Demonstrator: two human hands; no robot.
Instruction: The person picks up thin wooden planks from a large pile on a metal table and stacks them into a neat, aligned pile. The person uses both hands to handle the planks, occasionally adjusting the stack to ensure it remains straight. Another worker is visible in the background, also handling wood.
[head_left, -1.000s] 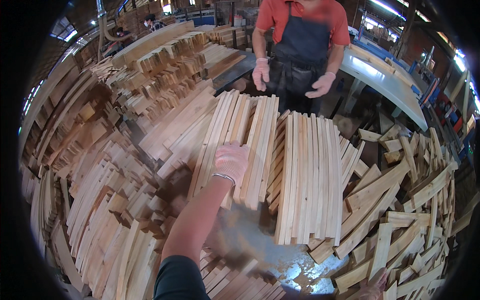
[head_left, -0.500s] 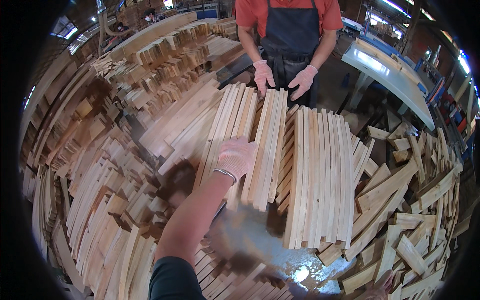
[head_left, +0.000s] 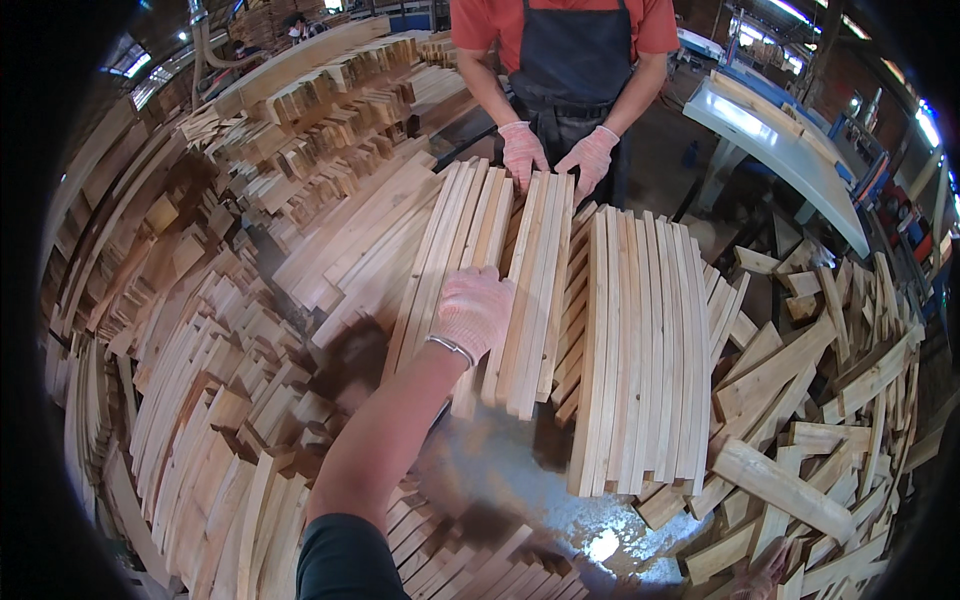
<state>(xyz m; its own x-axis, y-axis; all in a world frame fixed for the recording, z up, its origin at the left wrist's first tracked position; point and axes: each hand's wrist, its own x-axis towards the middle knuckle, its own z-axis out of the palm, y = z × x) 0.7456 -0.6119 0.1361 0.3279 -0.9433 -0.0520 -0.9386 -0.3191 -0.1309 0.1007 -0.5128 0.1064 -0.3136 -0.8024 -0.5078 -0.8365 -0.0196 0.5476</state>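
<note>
My left hand, in a pale pink knit glove, lies over the near part of a row of long, pale wooden strips. Its fingers bend over the strips at the row's right edge; the fingertips are partly hidden. Right beside it lies a middle group of strips, and farther right a wider row of strips. My right hand shows only dimly at the lower right rim, beside loose wood offcuts; its fingers are too unclear to read. A pale board lies across those offcuts.
Opposite stands a person in a dark apron, both gloved hands at the strips' far ends. Stacked wood fills the left side. Loose offcuts pile up at right. A pale-topped table stands at the back right.
The other person's hands have come down and closer together at the strips' far ends. A pale board now lies across the right-hand offcut pile. My left hand has barely moved.
</note>
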